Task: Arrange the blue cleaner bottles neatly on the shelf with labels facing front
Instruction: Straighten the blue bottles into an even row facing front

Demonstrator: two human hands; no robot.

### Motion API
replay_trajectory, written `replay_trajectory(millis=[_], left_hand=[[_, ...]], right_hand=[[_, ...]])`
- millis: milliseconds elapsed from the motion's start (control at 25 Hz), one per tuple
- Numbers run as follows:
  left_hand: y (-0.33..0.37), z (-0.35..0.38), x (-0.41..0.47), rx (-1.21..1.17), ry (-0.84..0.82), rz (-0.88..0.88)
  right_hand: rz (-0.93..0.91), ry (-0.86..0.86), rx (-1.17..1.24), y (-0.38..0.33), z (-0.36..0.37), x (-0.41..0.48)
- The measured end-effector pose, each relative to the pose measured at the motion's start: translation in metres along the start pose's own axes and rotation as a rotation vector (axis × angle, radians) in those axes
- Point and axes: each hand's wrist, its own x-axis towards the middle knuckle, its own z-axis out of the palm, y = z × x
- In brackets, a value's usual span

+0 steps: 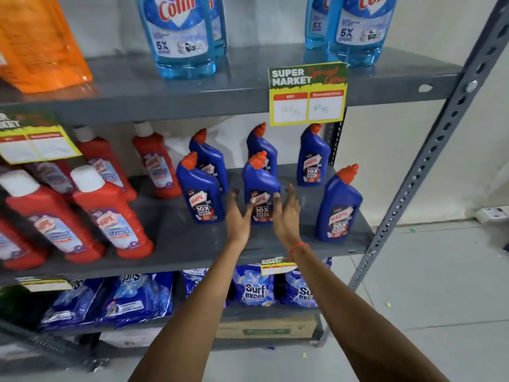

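Both hands, left hand (239,216) and right hand (286,213), are open, fingers spread, flanking the middle front blue cleaner bottle (260,188) on the grey shelf (192,244). Its label faces front. Five more blue bottles stand around it.

Blue cleaner bottles (261,188) (orange-red caps), red bottles (110,213) with white caps, grey shelf (176,238)

Even soft light; slight blur, wide-angle bending at edges.
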Motion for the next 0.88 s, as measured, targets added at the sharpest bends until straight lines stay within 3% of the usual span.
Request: replay_trajectory(millis=[120,200,400,880], left_hand=[[-0.002,-0.006,0.016,-0.024,-0.239,-0.131],[0.006,-0.011,0.016,-0.053,-0.306,-0.185],[-0.001,-0.013,-0.020,0.021,-0.207,-0.073],[-0.011,-0.013,-0.049,-0.037,-0.195,-0.083]], right_hand=[[0.234,-0.207,0.126,0.004,-0.005,0.010],[0.274,-0.230,0.111,0.005,-0.007,0.011],[0.202,-0.160,0.150,0.026,-0.012,-0.013],[0.123,-0.149,0.227,0.029,-0.023,-0.046]])
